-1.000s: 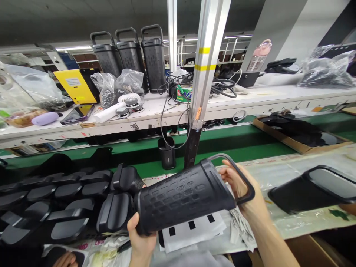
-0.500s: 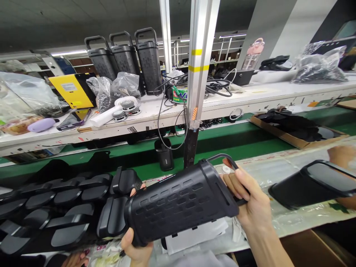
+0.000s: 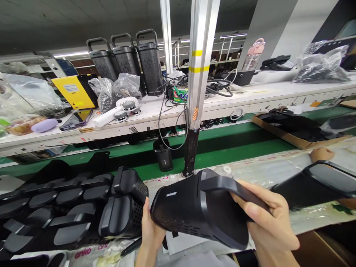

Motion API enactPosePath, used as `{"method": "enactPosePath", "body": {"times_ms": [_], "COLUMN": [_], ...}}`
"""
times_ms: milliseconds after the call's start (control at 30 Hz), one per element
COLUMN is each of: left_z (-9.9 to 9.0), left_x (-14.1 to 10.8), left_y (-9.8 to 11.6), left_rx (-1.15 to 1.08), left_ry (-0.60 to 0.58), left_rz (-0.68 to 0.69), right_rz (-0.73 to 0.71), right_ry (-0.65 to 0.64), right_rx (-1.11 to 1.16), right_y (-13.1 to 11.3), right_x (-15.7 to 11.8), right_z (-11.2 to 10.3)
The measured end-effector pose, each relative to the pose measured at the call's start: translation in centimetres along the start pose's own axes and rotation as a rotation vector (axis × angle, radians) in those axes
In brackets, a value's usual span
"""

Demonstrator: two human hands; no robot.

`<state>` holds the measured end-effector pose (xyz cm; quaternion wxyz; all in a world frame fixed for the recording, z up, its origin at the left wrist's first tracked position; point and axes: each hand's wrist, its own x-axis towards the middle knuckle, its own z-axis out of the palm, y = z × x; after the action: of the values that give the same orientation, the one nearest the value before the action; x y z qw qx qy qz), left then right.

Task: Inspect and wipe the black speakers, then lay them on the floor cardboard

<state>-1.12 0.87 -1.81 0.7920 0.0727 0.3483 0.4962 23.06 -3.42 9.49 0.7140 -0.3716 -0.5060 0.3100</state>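
Observation:
A black portable speaker with a carry handle lies tilted in front of me, its white "MERKURY" lettering facing up and its handle end towards the right. My right hand is wrapped round the handle. At the opposite end, my left hand holds the base, thumb up along the edge; its other fingers are partly hidden. Just left of it stand several similar black speakers with handles, close together. Beneath the held speaker lies a white sheet on the plastic-covered bench.
At right, another person's hand is beside another black speaker. A metal post rises ahead. The shelf bears three upright speakers, bags and cables. On the green belt are one small speaker and a cardboard tray.
The speaker has been turned about its length, from its patterned side to its lettered side, and moved right. Both hands have shifted right with it and stay on it.

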Motion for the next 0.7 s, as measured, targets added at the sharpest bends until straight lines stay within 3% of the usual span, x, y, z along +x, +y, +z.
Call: {"method": "enactPosePath", "body": {"times_ms": [167,267,333,400,467,533,633,700], "left_z": [0.3,0.6,0.8,1.1,1.3,1.6,2.4,3.0], "left_x": [0.2,0.2,0.0,-0.4,-0.9,-1.6,-3.3,-4.5], "left_y": [-0.3,-0.9,-1.1,-0.8,-0.2,0.6,1.9,2.4], "left_rx": [0.093,0.079,0.039,-0.017,-0.068,-0.050,0.182,0.363], "left_ry": [-0.055,-0.091,-0.100,-0.051,0.045,0.122,0.118,0.057], "left_rz": [-0.169,-0.287,-0.254,-0.134,0.051,0.287,0.640,0.788], "right_rz": [-0.234,-0.267,-0.287,-0.276,-0.099,0.264,0.768,0.857], "right_ry": [-0.298,-0.410,-0.384,-0.197,0.071,0.234,0.220,0.171], "right_rx": [0.008,0.057,0.076,0.037,-0.002,0.091,0.340,0.392], "right_y": [-1.0,-0.7,0.0,1.0,1.9,2.6,4.0,5.5], "right_x": [0.9,1.4,1.6,1.7,1.8,1.9,1.8,1.4], "right_z": [0.1,0.1,-0.1,-0.4,-0.6,-0.8,-1.3,-2.2]}}
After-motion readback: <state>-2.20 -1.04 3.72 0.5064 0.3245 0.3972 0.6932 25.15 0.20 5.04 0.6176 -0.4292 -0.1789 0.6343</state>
